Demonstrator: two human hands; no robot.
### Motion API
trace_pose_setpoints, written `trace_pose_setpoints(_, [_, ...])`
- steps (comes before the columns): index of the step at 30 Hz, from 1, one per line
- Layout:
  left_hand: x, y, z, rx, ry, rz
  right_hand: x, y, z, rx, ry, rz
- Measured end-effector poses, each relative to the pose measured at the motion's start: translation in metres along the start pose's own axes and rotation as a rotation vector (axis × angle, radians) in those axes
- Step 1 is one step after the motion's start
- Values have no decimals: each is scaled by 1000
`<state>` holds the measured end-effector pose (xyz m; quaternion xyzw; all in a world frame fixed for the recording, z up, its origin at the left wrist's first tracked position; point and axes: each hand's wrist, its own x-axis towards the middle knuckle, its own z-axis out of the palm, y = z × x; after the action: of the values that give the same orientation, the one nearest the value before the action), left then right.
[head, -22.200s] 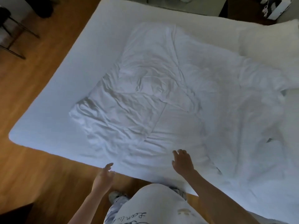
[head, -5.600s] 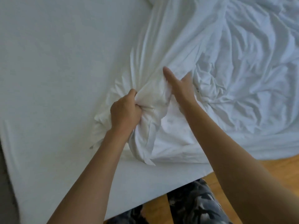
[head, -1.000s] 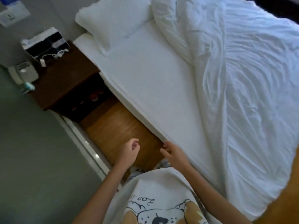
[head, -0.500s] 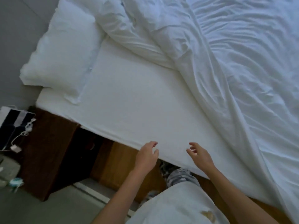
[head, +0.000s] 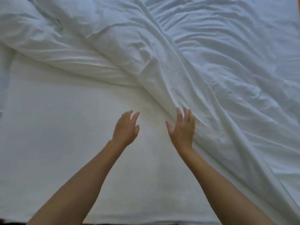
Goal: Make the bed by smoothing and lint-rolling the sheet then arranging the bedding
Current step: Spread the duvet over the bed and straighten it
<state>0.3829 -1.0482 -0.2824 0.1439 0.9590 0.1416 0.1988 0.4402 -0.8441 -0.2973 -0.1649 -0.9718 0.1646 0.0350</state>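
Both my arms reach out over the bed from its near edge, bare to above the elbows. My left hand (head: 125,129) is over the bare white fitted sheet (head: 56,135), fingers straight and a little spread, holding nothing; whether the palm is actually down on the sheet I cannot tell. My right hand (head: 182,128) is just beside it, also released, fingers straight and pointing away from me, and it lies against the folded edge of the white duvet (head: 227,70), the fingertips touching the ridge of cloth where it meets the sheet. Neither hand grasps anything.

The sheet covers the near left part of the bed and looks flat and mostly smooth, with only faint creases. The duvet takes up the far side and the whole right side: its edge runs as a thick rumpled fold from the far left corner diagonally down toward the near right corner, passing right at my right hand. To the right of that fold the duvet spreads out in many shallow wrinkles up to the right edge of the bed. At the far left the duvet is bunched higher.

A thin dark strip shows along the very near edge of the bed. I can read no writing, label or brand on any of the bedding.
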Motion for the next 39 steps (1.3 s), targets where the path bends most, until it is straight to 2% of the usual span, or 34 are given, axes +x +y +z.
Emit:
trace_pose_setpoints(1, [32,1,0,8,42,42,26,7,7,-44,121,2])
trace_pose_setpoints(3, [77,6,2,20,139,148,66,25,17,-156,170,71])
trace_pose_setpoints(5, [97,12,4,51,207,278,92,45,28,-190,68,247])
trace_pose_setpoints(7, [108,12,10,81,255,402,109,59,37,-105,-73,441])
trace_pose_setpoints(8, [113,11,14,88,273,445,113,64,42,-67,-138,476])
trace_pose_setpoints(10, [123,9,22,88,298,486,110,61,55,-80,-241,398])
trace_pose_setpoints(13, [136,8,37,61,347,498,78,39,79,-100,-243,219])
trace_pose_setpoints(17, [145,0,43,140,446,679,-31,10,100,12,-274,44])
trace_pose_setpoints(20, [159,-14,25,285,292,902,-126,7,103,17,-293,-120])
trace_pose_setpoints(23, [157,-44,9,439,169,1084,-183,21,105,8,-395,-173])
trace_pose_setpoints(25, [150,-63,5,514,195,1082,-186,27,110,10,-423,-149])
trace_pose_setpoints(28, [156,-69,8,631,195,1060,-170,21,112,37,-312,-108])
trace_pose_setpoints(31, [158,-62,23,593,232,1002,-155,4,108,62,-262,82])
trace_pose_setpoints(33, [145,-69,31,499,303,868,-146,-15,103,78,-315,200])
trace_pose_setpoints(35, [118,-91,30,454,279,721,-138,-30,101,134,-449,269])
trace_pose_setpoints(37, [81,-126,29,473,237,645,-141,-36,102,119,-487,205])
trace_pose_setpoints(39, [33,-163,29,440,194,561,-159,-42,98,34,-428,49])
